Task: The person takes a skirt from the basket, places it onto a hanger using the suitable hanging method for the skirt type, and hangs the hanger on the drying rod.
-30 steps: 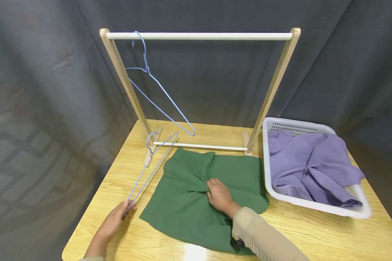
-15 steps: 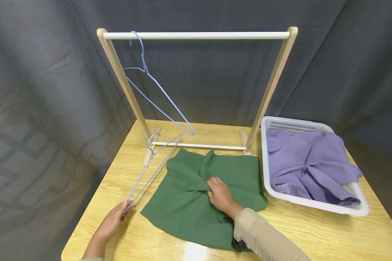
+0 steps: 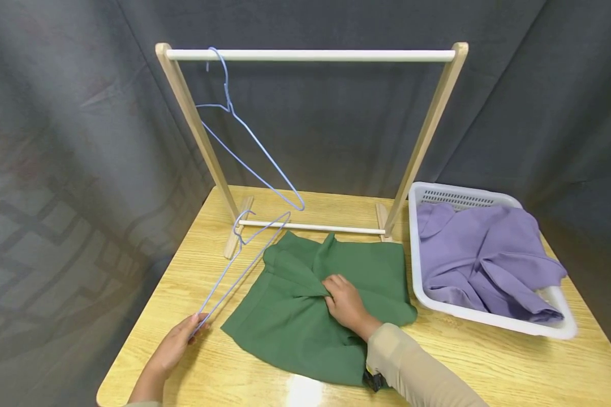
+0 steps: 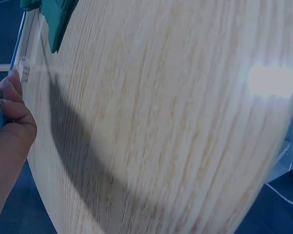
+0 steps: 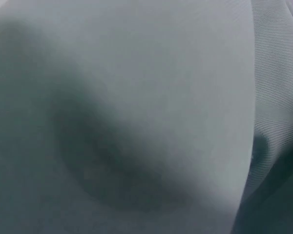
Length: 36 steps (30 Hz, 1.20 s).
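In the head view, my left hand (image 3: 177, 343) pinches one lower corner of a blue wire hanger (image 3: 241, 243) at the left of the table. The hanger's hook points toward the rack, and its far corner reaches over the rack's lower bar near the cloth. My right hand (image 3: 347, 304) grips a bunched fold of a green garment (image 3: 290, 333) spread on the table. The left wrist view shows the fingers (image 4: 14, 97) closed on the wire, with a green cloth corner (image 4: 56, 24) beyond. Green-grey fabric (image 5: 161, 97) fills the right wrist view, hiding that hand.
A wooden rack with a white top bar (image 3: 310, 55) stands at the back. Another blue hanger (image 3: 229, 107) hangs at its left end. At the right, a white basket (image 3: 416, 254) holds a purple garment (image 3: 489, 254). Dark curtains surround the wooden table (image 3: 489, 362).
The far end of the hanger in my left hand has swung slightly right and nearer the green garment. The garment's left edge has shifted a little right. My right hand keeps its grip.
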Available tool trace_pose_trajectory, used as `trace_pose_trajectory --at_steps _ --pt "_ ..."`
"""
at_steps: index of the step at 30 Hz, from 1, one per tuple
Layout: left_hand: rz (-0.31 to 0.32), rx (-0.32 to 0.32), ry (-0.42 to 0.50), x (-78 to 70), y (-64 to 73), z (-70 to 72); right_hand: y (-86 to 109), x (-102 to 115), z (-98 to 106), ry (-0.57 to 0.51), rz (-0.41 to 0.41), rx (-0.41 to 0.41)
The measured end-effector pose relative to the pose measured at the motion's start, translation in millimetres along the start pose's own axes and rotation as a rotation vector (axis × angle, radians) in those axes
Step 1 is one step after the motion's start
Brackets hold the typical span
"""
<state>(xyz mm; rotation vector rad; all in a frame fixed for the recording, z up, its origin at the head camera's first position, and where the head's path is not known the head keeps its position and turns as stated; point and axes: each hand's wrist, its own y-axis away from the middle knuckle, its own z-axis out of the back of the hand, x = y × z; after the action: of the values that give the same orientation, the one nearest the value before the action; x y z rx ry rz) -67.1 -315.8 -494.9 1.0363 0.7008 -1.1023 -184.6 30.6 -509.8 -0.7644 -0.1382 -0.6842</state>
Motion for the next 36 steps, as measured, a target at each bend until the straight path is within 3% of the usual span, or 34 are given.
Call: trace_pose_trajectory --at_steps 10,23,36 --pt "-0.004 0.020 0.026 1.0 -4.7 -3.0 -4.4 -2.5 4.0 -0.016 0.057 -0.033" --pt "-0.007 0.018 0.038 -1.1 -6.6 -6.2 -7.4 -3.6 9.9 -0.025 0.071 -0.056" --pt "-0.025 -0.008 0.048 -1.2 -7.5 -15.4 -13.3 -4.0 11.7 -0.049 0.108 -0.154"
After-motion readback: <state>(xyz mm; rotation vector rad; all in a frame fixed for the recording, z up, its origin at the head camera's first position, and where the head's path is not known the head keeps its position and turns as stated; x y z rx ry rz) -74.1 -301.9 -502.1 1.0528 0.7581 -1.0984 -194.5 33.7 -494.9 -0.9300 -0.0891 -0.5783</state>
